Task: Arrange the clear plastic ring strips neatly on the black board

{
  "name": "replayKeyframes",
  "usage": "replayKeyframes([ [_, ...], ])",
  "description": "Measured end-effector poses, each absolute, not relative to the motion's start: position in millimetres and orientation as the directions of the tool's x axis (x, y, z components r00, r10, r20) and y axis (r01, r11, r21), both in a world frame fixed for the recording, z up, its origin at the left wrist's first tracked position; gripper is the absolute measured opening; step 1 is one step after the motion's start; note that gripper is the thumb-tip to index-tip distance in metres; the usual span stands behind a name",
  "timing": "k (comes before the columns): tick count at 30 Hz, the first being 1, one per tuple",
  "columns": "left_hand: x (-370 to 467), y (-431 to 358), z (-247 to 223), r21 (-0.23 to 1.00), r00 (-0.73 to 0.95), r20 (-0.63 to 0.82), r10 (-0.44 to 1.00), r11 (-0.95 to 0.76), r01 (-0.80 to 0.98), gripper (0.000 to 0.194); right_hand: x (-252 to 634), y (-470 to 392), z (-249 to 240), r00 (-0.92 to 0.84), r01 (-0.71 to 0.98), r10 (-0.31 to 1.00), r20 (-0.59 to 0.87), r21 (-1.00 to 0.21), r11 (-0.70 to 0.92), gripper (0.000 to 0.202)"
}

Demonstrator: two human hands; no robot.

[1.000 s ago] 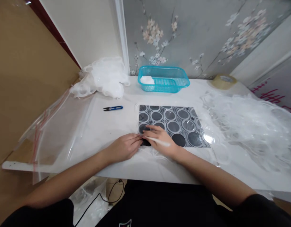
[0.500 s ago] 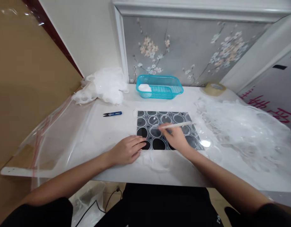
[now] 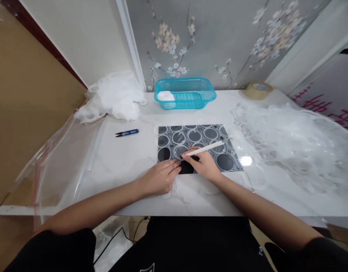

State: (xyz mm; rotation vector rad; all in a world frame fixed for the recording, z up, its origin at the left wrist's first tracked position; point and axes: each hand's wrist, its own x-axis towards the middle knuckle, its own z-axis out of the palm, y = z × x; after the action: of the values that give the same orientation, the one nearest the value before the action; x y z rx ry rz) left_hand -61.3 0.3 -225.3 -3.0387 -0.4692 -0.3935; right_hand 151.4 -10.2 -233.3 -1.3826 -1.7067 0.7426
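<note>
A dark sheet patterned with grey rings (image 3: 210, 133) lies flat on the white table (image 3: 128, 158). My left hand (image 3: 161, 176) rests at its lower left edge, fingers together and fingertips on the sheet; whether anything thin is under them cannot be made out. Closed round a slim white stick (image 3: 209, 147), my right hand (image 3: 202, 163) is over the sheet's lower middle. The stick slants up to the right, and its lower end is hidden by the fingers. Both hands' fingertips are close together.
Blue snips (image 3: 127, 132) lie left of the sheet. Behind stands a turquoise basket (image 3: 188, 104) holding something white. White translucent material is heaped at left (image 3: 114, 96) and right (image 3: 293, 139). A tape roll (image 3: 258, 90) is at the back right; plastic bags (image 3: 66, 162) are at left.
My right hand has moved lower on the sheet, closer to my left hand, and the stick slants more. My left hand has shifted slightly right along the edge. The camera view has tilted down.
</note>
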Motion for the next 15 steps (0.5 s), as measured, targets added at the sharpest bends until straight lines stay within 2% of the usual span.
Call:
replayKeyframes([
  [5, -60.6, -0.2, -223.9, -0.005, 0.907, 0.3, 0.295, -0.951, 0.31, 0.039, 152.8, -8.7, -235.4, -0.097, 0.529, 0.972, 0.215, -0.815, 0.234, 0.017],
  [8, -60.4, -1.7, -223.5, 0.006, 0.902, 0.282, 0.327, -0.941, 0.339, 0.041, 151.1, -12.8, -240.3, -0.129, 0.572, 0.953, 0.273, -0.765, 0.296, 0.017],
  [12, -59.6, -2.2, -224.5, 0.059, 0.901, 0.226, 0.371, -0.928, 0.368, 0.047, 147.0, -16.3, -240.5, -0.345, 0.698, 0.862, 0.373, -0.512, 0.501, 0.019],
  [14, -59.8, -1.5, -226.2, 0.09, 0.896, 0.222, 0.384, -0.923, 0.373, 0.05, 152.4, -7.9, -232.8, -0.386, 0.747, 0.849, 0.361, -0.417, 0.517, 0.018],
  [15, -60.3, -1.0, -227.3, 0.106, 0.894, 0.226, 0.387, -0.922, 0.372, 0.05, 158.7, -0.9, -227.1, -0.354, 0.776, 0.862, 0.363, -0.401, 0.487, 0.019],
])
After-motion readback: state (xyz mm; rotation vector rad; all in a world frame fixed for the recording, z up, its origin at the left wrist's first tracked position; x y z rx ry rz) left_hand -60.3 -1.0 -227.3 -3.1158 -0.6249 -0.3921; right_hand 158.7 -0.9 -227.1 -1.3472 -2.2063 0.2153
